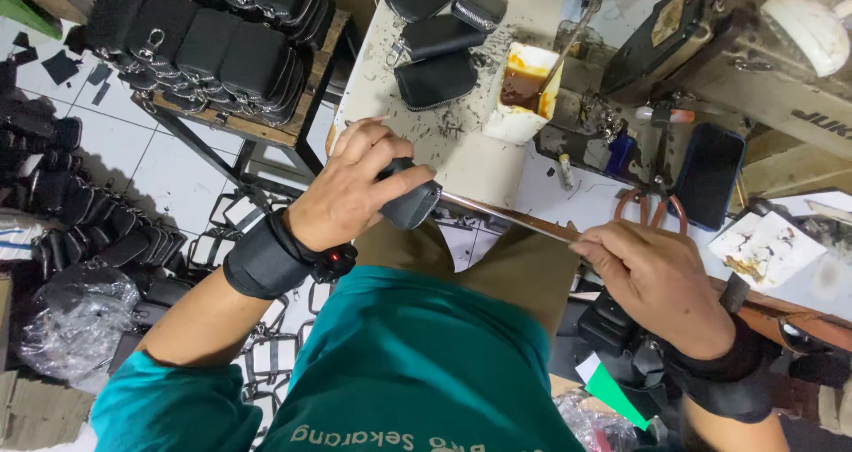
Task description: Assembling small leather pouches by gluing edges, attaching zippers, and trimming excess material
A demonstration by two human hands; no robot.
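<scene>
The left hand (355,181) is wrapped around a small black pouch (410,205). The fingers are closed over the top of it, and it is held in the air just off the near edge of the table (461,155).

The right hand (652,275) is pinched shut on one end of a long thin stick (506,217). The stick runs almost flat from the right hand across to the pouch, sloping up a little toward the left. Its far tip meets the right side of the pouch, but whether it goes inside cannot be told. So the pouch lies to the left of the right hand, straight along the stick, and the left hand is the one right on it.

On the table behind, three more black pouches (435,48) lie close together. Beside them stands a white tub of brown glue (524,84). Further right are orange-handled scissors (650,205) and a sewing machine (754,53). A rack of finished pouches (213,44) stands to the left.
</scene>
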